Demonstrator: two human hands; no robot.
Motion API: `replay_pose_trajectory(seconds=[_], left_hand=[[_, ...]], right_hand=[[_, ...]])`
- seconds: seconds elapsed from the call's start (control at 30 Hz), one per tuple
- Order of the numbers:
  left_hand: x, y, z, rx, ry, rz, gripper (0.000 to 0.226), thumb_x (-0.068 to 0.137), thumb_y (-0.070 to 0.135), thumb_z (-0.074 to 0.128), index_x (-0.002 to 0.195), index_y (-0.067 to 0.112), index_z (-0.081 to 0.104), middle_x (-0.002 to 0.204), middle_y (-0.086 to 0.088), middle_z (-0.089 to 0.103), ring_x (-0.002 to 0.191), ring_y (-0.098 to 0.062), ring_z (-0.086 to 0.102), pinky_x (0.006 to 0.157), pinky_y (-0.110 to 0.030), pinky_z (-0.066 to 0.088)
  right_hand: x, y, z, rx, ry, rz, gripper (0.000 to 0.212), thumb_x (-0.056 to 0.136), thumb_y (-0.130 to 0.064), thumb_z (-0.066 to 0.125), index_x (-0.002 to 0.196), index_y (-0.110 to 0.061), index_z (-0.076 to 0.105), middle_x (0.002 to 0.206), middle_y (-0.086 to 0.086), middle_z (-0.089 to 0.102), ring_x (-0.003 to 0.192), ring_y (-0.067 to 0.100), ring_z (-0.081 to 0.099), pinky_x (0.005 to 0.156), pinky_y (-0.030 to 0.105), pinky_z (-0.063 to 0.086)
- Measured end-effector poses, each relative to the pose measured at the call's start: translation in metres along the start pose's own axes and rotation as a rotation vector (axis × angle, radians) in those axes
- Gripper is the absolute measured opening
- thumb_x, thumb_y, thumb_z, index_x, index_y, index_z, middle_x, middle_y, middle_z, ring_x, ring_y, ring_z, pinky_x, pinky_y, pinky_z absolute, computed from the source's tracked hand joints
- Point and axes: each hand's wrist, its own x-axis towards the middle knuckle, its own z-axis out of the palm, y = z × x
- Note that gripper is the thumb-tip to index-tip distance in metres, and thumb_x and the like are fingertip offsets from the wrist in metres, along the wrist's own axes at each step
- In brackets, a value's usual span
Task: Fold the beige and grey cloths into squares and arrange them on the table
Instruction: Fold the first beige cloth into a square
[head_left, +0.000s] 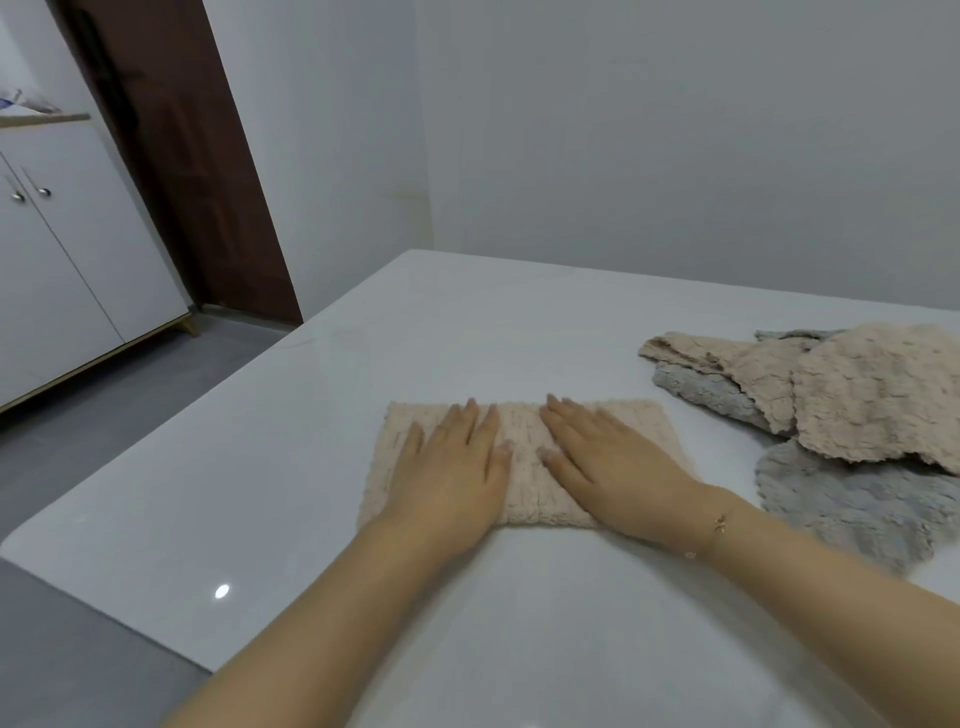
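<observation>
A folded beige cloth (524, 499) lies flat on the white table (291, 467), near its middle. My left hand (452, 467) presses on the cloth's left half with straight fingers. My right hand (613, 462) lies flat on its right half, fingers straight and spread. Both palms cover much of the cloth. To the right sits a loose pile: a beige cloth (872, 389) on top, a grey cloth (857, 504) spread at the near side, and another grey cloth (701, 389) under the beige ones.
The table's left edge runs diagonally from the far corner to the near left, with grey floor (104, 415) below. A white cabinet (62, 270) and a brown door (192, 171) stand at the left. A pale wall rises behind the table.
</observation>
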Motion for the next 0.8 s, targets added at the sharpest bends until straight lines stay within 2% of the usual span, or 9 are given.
replay_pose_trajectory(seconds=[0.17,0.27,0.37,0.43,0.53,0.63,0.7,0.77,0.8], left_hand=[[-0.007,-0.015,0.013,0.038,0.032,-0.11,0.057,0.099,0.044,0.009,0.151,0.024,-0.005,0.16,0.003,-0.011,0.145,-0.01,-0.013,0.118,-0.037,-0.011],[-0.007,-0.014,0.013,0.054,0.032,-0.173,0.057,0.099,0.044,0.009,0.151,0.025,-0.006,0.159,0.0,-0.013,0.146,-0.014,-0.014,0.117,-0.042,-0.011],[-0.008,-0.019,0.012,0.035,0.027,-0.211,0.057,0.099,0.044,0.009,0.151,0.025,-0.006,0.159,-0.002,-0.014,0.146,-0.016,-0.014,0.117,-0.045,-0.008],[-0.006,-0.023,0.011,0.041,0.023,-0.165,0.058,0.099,0.044,0.009,0.152,0.024,-0.005,0.159,-0.002,-0.012,0.146,-0.016,-0.013,0.118,-0.043,-0.006],[0.003,-0.03,0.005,0.007,0.004,-0.025,0.057,0.099,0.046,0.013,0.152,0.027,0.003,0.16,0.001,-0.005,0.146,-0.012,-0.008,0.118,-0.036,-0.004],[0.016,-0.047,-0.003,0.055,-0.028,0.043,0.056,0.099,0.049,0.015,0.152,0.029,0.008,0.16,0.004,0.001,0.146,-0.009,-0.003,0.118,-0.036,-0.005],[0.016,-0.039,-0.01,0.182,0.128,0.094,0.057,0.099,0.046,0.012,0.151,0.023,0.018,0.159,0.001,0.013,0.147,-0.013,0.008,0.118,-0.041,-0.004],[0.006,-0.008,-0.012,0.067,0.264,0.244,0.056,0.094,0.042,0.02,0.14,0.018,0.043,0.147,-0.001,0.042,0.137,-0.019,0.035,0.115,-0.042,0.016],[-0.004,0.014,-0.012,-0.054,0.228,0.347,0.05,0.093,0.041,0.027,0.131,0.021,0.053,0.134,0.002,0.052,0.125,-0.019,0.047,0.107,-0.039,0.03]], right_hand=[[-0.011,0.025,0.008,0.035,0.003,0.067,0.084,0.084,-0.069,0.005,0.152,-0.02,0.005,0.16,-0.005,0.0,0.146,0.006,-0.005,0.117,0.025,-0.006],[-0.017,0.039,0.004,0.045,-0.017,0.128,0.082,0.087,-0.067,0.009,0.152,-0.018,0.003,0.16,-0.005,-0.001,0.145,0.005,-0.006,0.117,0.024,-0.007],[-0.025,0.049,-0.002,0.073,-0.024,0.158,0.075,0.092,-0.061,0.017,0.152,-0.019,0.003,0.16,-0.007,-0.001,0.145,0.003,-0.005,0.111,0.017,-0.008],[-0.03,0.055,-0.007,0.075,-0.013,0.164,0.07,0.095,-0.057,0.022,0.152,-0.019,0.008,0.16,-0.007,0.004,0.145,0.004,0.001,0.11,0.015,-0.003],[-0.046,0.056,-0.017,0.032,0.036,0.178,0.066,0.094,-0.057,0.026,0.15,-0.021,0.022,0.157,-0.007,0.02,0.143,0.008,0.017,0.114,0.025,0.02],[-0.061,0.051,-0.022,-0.054,0.061,0.154,0.061,0.093,-0.059,0.024,0.139,-0.022,0.039,0.137,-0.006,0.044,0.126,0.011,0.038,0.099,0.032,0.04],[-0.075,0.048,-0.026,-0.054,0.07,0.105,0.063,0.088,-0.062,0.014,0.122,-0.024,0.052,0.111,-0.008,0.051,0.106,0.009,0.045,0.086,0.033,0.045],[-0.085,0.048,-0.031,0.029,0.082,0.078,0.066,0.086,-0.062,0.01,0.096,-0.021,0.06,0.09,-0.007,0.05,0.088,0.007,0.047,0.079,0.035,0.045],[-0.088,0.051,-0.032,0.106,0.099,0.082,0.063,0.087,-0.061,0.013,0.084,-0.018,0.06,0.084,-0.005,0.05,0.082,0.008,0.049,0.078,0.037,0.044]])
